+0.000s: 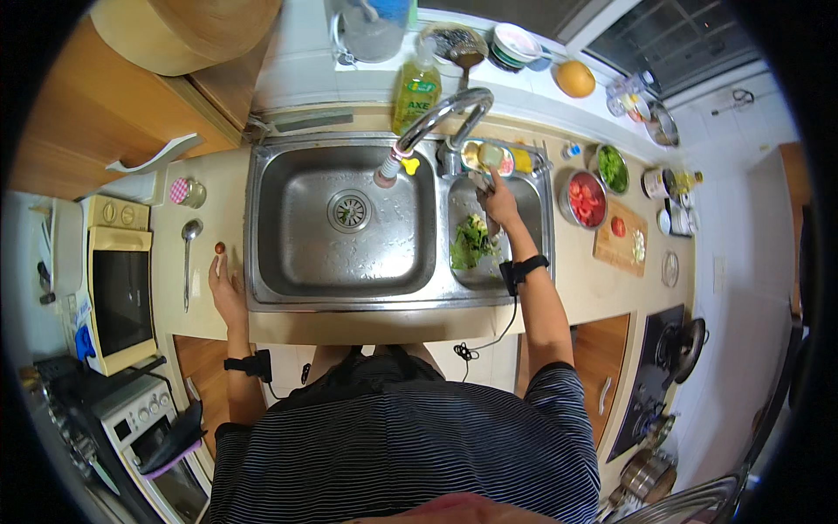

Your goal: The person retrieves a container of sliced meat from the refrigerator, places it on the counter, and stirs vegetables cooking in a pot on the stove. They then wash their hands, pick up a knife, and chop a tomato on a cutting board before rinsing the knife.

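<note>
My right hand [503, 204] is over the small right basin [524, 262] of the steel sink, with a greyish-brown limp thing [482, 186] in it, partly hidden by the fingers. One fingertip reaches up to a pale green sponge [490, 155] in the caddy behind the basin. Below the hand, green leaf scraps [470, 245] lie in the basin. My left hand [227, 291] is on the counter left of the sink. A small round brown thing [220, 248] is at its fingertips; whether they grip it is unclear.
The large basin [347, 262] lies under the arched tap [445, 111]. A ladle [188, 255] and lidded jar [188, 192] stand left. On the right are bowls of cut tomato [583, 198] and greens [611, 166], and a cutting board [609, 252]. A dish soap bottle [417, 95] stands behind.
</note>
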Tool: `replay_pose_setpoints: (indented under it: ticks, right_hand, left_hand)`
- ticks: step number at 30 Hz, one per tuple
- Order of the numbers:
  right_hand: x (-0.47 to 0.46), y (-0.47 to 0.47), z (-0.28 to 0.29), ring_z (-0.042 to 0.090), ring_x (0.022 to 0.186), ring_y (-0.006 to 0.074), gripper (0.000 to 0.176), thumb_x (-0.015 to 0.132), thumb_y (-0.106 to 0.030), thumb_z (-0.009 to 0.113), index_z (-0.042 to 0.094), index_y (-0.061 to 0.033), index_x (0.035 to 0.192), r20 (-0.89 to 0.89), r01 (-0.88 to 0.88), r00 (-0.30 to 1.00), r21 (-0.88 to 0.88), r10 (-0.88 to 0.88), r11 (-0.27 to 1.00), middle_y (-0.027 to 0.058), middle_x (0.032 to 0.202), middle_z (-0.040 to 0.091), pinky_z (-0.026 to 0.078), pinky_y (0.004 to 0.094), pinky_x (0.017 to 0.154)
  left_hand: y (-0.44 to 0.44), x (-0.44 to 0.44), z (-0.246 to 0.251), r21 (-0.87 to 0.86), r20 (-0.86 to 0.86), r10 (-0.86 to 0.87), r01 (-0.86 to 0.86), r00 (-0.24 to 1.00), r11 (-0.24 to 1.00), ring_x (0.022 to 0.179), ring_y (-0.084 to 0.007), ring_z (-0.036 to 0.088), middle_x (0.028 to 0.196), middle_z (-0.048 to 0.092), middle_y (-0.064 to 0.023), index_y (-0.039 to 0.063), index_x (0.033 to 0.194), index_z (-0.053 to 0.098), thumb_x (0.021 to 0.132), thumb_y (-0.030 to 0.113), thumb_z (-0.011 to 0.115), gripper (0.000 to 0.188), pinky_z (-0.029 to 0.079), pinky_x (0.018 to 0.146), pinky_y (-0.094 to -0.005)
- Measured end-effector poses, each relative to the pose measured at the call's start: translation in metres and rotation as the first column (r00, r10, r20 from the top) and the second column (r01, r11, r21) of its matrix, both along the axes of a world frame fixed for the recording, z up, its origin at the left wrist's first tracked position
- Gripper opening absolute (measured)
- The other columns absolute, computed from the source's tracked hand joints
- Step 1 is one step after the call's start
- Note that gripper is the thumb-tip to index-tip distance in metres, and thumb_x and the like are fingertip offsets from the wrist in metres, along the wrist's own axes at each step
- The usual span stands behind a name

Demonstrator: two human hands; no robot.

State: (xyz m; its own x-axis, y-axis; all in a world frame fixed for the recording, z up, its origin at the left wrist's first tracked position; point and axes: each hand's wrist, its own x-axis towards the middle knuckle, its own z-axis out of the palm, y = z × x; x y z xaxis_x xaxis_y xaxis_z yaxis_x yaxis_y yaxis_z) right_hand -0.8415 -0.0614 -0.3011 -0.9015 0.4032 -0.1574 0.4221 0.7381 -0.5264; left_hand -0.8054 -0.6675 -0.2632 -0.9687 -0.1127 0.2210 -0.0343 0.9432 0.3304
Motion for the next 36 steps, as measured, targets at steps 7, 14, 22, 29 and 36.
replay_pose_setpoints:
  ticks: [7,14,22,29,36]
  right_hand:
    - [0.006,-0.002,-0.004,0.066,0.093,0.0442,0.064,0.084,-0.017,0.067,0.045,-0.0177,0.144,-0.059,-0.029,0.998,-0.073,0.024,0.997,0.024,0.099,0.07,0.052,0.0504,0.08]
    - [0.01,-0.009,-0.009,0.067,0.097,0.0422,0.074,0.081,-0.027,0.074,0.042,-0.015,0.147,-0.032,-0.002,0.999,-0.144,-0.003,0.99,0.0253,0.104,0.069,0.053,0.0438,0.082]
    - [0.016,-0.017,-0.017,0.068,0.096,0.0413,0.068,0.085,-0.022,0.068,0.04,-0.0182,0.147,-0.064,0.027,0.997,-0.131,-0.036,0.991,0.0234,0.103,0.071,0.053,0.0457,0.081]
    - [0.021,-0.022,-0.017,0.067,0.097,0.0441,0.064,0.088,-0.014,0.059,0.039,-0.017,0.148,-0.08,0.029,0.996,-0.126,-0.04,0.992,0.0249,0.105,0.07,0.053,0.0483,0.083]
    - [0.022,-0.093,-0.018,0.068,0.095,0.0259,0.041,0.093,-0.01,0.058,0.051,0.003,0.132,0.051,0.193,0.977,-0.621,-0.207,0.76,0.0183,0.109,0.069,0.053,0.0357,0.081]
  left_hand:
    - [0.044,-0.006,0.023,0.159,-0.123,-0.08,0.099,0.989,0.982,0.123,-0.0366,0.054,0.134,0.056,-0.0188,0.0,0.128,0.06,0.091,-0.003,0.059,0.037,0.044,0.104,-0.0416]
    - [0.134,-0.048,-0.016,0.662,0.163,-0.318,0.135,0.934,0.737,0.1,-0.018,0.067,0.121,0.067,-0.0104,0.007,0.125,0.063,0.091,0.007,0.065,0.035,0.054,0.08,-0.0289]
    - [0.238,-0.084,-0.033,0.991,0.129,-0.612,-0.089,0.78,0.096,0.085,-0.0107,0.061,0.094,0.067,-0.0009,-0.002,0.116,0.065,0.094,0.012,0.065,0.026,0.048,0.078,-0.0246]
    - [0.262,-0.098,-0.042,0.987,0.159,-0.637,-0.1,0.755,0.127,0.073,-0.005,0.048,0.082,0.054,0.0064,0.001,0.099,0.065,0.092,0.006,0.058,0.012,0.039,0.065,-0.0226]
    - [0.26,-0.099,-0.06,0.953,0.285,-0.588,-0.156,0.757,0.261,0.078,-0.0063,0.05,0.086,0.056,0.0046,0.002,0.108,0.065,0.093,0.01,0.06,0.017,0.04,0.067,-0.0233]
